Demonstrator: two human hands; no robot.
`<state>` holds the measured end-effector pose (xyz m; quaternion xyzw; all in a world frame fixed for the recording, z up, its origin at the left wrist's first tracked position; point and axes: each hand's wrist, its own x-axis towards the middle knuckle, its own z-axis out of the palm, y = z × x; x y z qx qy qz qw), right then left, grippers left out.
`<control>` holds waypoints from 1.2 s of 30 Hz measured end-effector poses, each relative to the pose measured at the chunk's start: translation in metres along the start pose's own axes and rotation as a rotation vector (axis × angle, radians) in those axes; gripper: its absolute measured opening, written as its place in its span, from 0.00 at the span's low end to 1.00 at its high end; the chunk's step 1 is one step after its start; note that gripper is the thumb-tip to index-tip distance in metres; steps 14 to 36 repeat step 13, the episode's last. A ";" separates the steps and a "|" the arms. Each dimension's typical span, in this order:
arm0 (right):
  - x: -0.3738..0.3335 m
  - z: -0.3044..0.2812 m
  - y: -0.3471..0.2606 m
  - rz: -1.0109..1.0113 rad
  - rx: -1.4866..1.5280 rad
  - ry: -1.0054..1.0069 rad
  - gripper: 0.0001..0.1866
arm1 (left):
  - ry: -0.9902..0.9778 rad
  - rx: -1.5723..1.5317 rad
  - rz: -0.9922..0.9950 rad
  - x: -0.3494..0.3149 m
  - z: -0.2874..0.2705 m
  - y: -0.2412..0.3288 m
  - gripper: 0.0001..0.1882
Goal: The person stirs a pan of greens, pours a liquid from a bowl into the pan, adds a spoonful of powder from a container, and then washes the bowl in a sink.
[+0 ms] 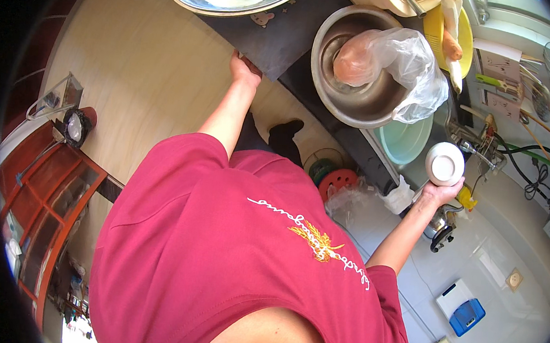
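My right hand [440, 192], at the right, is closed on a small white bowl [444, 164] with its round base facing up toward me. Something thin and pale sticks out beside that wrist, too small to name. My left hand [247, 71] is at the edge of a dark grey mat [259, 40] with a cartoon rabbit on it. Its fingers are partly hidden at that edge, so their grip does not show. Between the hands, farther off, a metal basin [324, 86] holds a clear plastic bag [410, 63] with something pinkish-orange inside.
A shiny steel bowl [235, 6] stands on the mat. Beside the basin are a pale green tub [408, 142] and a yellow basket [465, 48]. A tap [480, 154], a kettle [438, 231] and hanging utensils [541, 98] line the right. A red-framed cabinet [53, 204] stands left.
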<state>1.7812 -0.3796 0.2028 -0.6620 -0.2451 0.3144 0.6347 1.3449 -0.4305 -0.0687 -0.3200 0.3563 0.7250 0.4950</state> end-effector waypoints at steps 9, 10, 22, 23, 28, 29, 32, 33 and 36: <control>-0.090 0.057 0.011 0.144 -0.161 -0.770 0.24 | 0.001 0.299 0.001 -0.027 -0.074 0.036 0.18; -0.113 0.072 0.019 0.001 -0.278 -0.921 0.15 | 0.005 0.347 0.010 -0.032 -0.084 0.044 0.16; -0.185 0.115 0.059 -0.358 -0.708 -1.325 0.09 | 0.059 0.410 0.024 -0.051 -0.106 0.068 0.11; -0.185 0.115 0.059 -0.358 -0.708 -1.325 0.09 | 0.059 0.410 0.024 -0.051 -0.106 0.068 0.11; -0.185 0.115 0.059 -0.358 -0.708 -1.325 0.09 | 0.059 0.410 0.024 -0.051 -0.106 0.068 0.11; -0.185 0.115 0.059 -0.358 -0.708 -1.325 0.09 | 0.059 0.410 0.024 -0.051 -0.106 0.068 0.11; -0.185 0.115 0.059 -0.358 -0.708 -1.325 0.09 | 0.059 0.410 0.024 -0.051 -0.106 0.068 0.11; -0.185 0.115 0.059 -0.358 -0.708 -1.325 0.09 | 0.059 0.410 0.024 -0.051 -0.106 0.068 0.11; -0.185 0.115 0.059 -0.358 -0.708 -1.325 0.09 | 0.059 0.410 0.024 -0.051 -0.106 0.068 0.11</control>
